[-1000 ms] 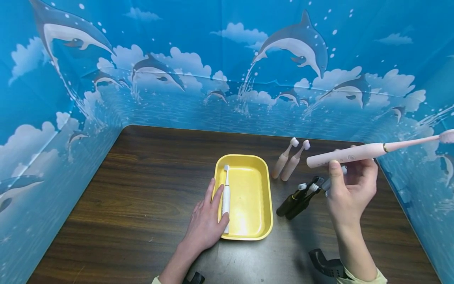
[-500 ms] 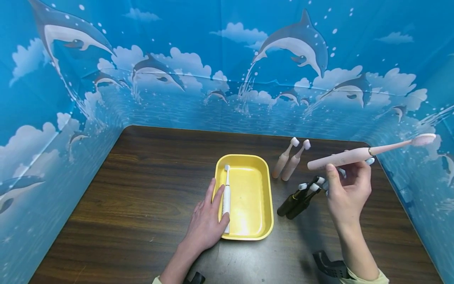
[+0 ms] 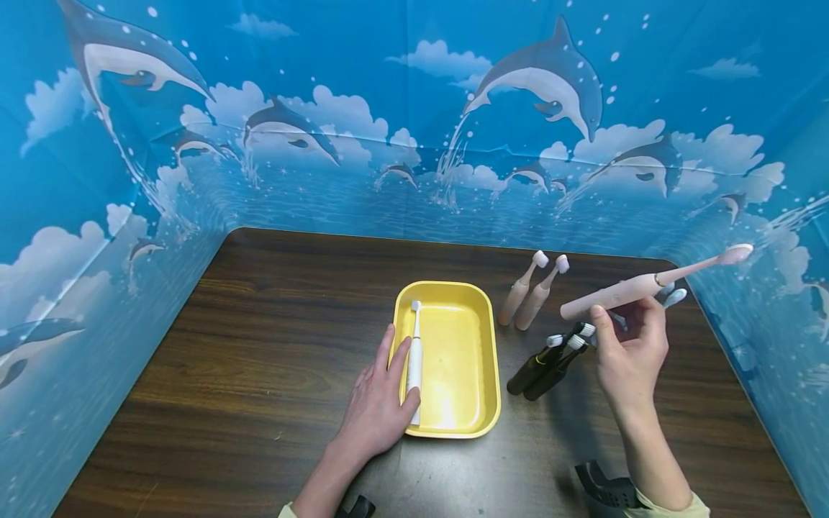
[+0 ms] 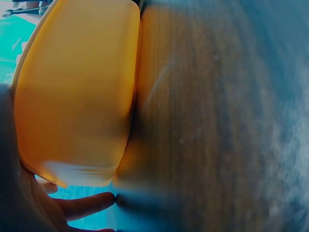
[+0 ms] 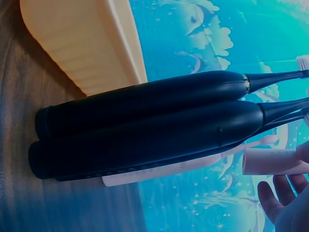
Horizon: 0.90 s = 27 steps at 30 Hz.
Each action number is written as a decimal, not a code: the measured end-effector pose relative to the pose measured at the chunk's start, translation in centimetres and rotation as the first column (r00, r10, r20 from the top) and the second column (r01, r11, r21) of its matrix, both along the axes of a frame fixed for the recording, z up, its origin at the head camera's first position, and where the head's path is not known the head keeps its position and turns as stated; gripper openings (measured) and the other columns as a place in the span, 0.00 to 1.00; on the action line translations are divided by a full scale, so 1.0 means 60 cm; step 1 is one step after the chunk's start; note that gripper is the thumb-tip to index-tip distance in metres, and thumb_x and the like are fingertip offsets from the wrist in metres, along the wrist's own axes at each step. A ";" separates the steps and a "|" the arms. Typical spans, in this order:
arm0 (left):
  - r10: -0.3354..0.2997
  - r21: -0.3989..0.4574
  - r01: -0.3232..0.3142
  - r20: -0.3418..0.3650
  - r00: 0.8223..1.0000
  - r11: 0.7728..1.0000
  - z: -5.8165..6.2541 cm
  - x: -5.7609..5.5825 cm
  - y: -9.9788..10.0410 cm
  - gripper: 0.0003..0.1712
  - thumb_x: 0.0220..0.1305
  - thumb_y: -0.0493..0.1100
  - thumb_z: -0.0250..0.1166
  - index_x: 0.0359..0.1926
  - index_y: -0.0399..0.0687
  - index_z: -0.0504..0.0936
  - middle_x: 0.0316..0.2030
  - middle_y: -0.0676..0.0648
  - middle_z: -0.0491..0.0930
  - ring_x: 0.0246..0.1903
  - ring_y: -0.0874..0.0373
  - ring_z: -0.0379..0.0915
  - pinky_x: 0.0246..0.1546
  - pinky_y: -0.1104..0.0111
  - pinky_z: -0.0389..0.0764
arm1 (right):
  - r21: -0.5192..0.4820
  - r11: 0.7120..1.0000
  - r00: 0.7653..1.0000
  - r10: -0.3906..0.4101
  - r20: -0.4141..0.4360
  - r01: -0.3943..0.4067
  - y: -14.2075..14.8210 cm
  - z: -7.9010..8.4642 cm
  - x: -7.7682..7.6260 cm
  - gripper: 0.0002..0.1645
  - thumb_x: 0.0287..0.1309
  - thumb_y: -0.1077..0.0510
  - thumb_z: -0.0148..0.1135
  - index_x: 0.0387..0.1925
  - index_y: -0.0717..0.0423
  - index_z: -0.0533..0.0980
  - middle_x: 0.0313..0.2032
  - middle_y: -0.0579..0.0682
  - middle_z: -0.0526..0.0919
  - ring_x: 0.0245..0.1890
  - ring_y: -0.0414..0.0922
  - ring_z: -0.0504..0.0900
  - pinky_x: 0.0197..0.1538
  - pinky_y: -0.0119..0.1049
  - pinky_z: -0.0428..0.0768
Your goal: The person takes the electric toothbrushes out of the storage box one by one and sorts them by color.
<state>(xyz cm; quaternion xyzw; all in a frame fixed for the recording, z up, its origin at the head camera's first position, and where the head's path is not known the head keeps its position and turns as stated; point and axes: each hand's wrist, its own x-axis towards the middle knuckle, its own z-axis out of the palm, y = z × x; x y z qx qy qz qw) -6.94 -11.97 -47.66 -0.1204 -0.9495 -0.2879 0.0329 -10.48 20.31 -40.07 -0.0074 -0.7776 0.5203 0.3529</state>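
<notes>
My right hand (image 3: pixel 631 360) pinches a pink electric toothbrush (image 3: pixel 612 297) by its handle, above the table. The toothbrush slants, its head up and to the right; its butt end (image 5: pixel 270 161) shows in the right wrist view. My left hand (image 3: pixel 378 403) rests over the left rim of a yellow tray (image 3: pixel 491 360), its fingers mostly straight and spread. Inside the tray a white electric toothbrush (image 3: pixel 415 360) lies along the left wall, partly covered by that hand. In the left wrist view fingers (image 4: pixel 87 205) show beside the tray's outer wall (image 4: pixel 77 96).
Two pink toothbrushes (image 3: pixel 533 301) stand at the back, right of the tray. Nearer stand several black toothbrushes (image 3: pixel 549 370). Behind my right hand, pale-headed toothbrushes (image 3: pixel 676 297) are mostly hidden. A dolphin-printed cloth (image 3: pixel 324 194) borders the dark wooden table (image 3: pixel 272 331).
My right hand has moved a little left with the pink toothbrush, which now slants more steeply. More of the pale-headed toothbrushes behind it shows. My left hand and the tray stay put.
</notes>
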 end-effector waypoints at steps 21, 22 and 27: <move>0.016 -0.005 -0.016 0.029 0.999 1.000 -0.001 0.000 0.001 0.42 0.63 0.48 0.61 0.77 0.48 0.64 0.81 0.45 0.43 0.64 0.39 0.71 0.59 0.36 0.67 | 0.035 0.999 0.994 -0.031 0.107 0.027 -0.002 -0.032 -0.008 0.28 0.62 0.74 0.64 0.63 0.72 0.68 0.50 0.29 0.72 0.49 0.37 0.78 0.58 0.31 0.77; 0.015 -0.005 -0.015 0.025 1.000 1.000 -0.002 0.000 0.001 0.42 0.63 0.48 0.61 0.77 0.48 0.64 0.81 0.45 0.43 0.64 0.38 0.71 0.59 0.36 0.68 | 0.038 0.999 0.993 -0.031 0.110 0.027 -0.001 -0.034 -0.008 0.28 0.63 0.74 0.64 0.62 0.72 0.68 0.50 0.28 0.72 0.49 0.36 0.78 0.58 0.31 0.77; 0.013 -0.005 -0.013 0.020 1.000 1.000 -0.002 0.000 0.000 0.42 0.63 0.48 0.62 0.77 0.48 0.63 0.81 0.45 0.44 0.64 0.38 0.71 0.59 0.36 0.68 | 0.038 0.999 0.992 -0.030 0.121 0.026 -0.001 -0.044 -0.008 0.27 0.62 0.73 0.64 0.61 0.74 0.68 0.48 0.29 0.73 0.47 0.36 0.79 0.56 0.27 0.77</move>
